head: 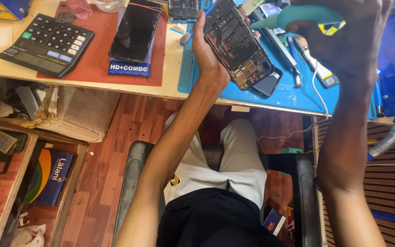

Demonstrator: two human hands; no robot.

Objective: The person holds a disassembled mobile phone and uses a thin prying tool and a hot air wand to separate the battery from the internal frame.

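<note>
Fingers of the left hand (209, 55) wrap narrowly around an opened phone (241, 43), the thumb side along its left edge and fingertips just showing past the right edge. With its back cover off, the phone shows a large black battery in the middle, a dark plate toward the upper end and a gold-and-green circuit board at the lower end, with a small round camera at the lower right corner. It is held tilted, lifted just above the blue mat (293, 93) on the bench (170, 87).

Fingers of the right hand (348, 41) are closed around a teal tool (293, 16) with a tapered tip that points left, toward the upper end of the phone, close to it; whether it touches cannot be told. A white cable (318, 96) runs down from under this hand over the bench edge.

Just under the held phone lies another dark phone (268, 84) on the mat. Left of the left hand's fingers, a black phone (136, 29) rests on a red mat (97, 64), and farther left sits a black calculator (46, 43).
</note>
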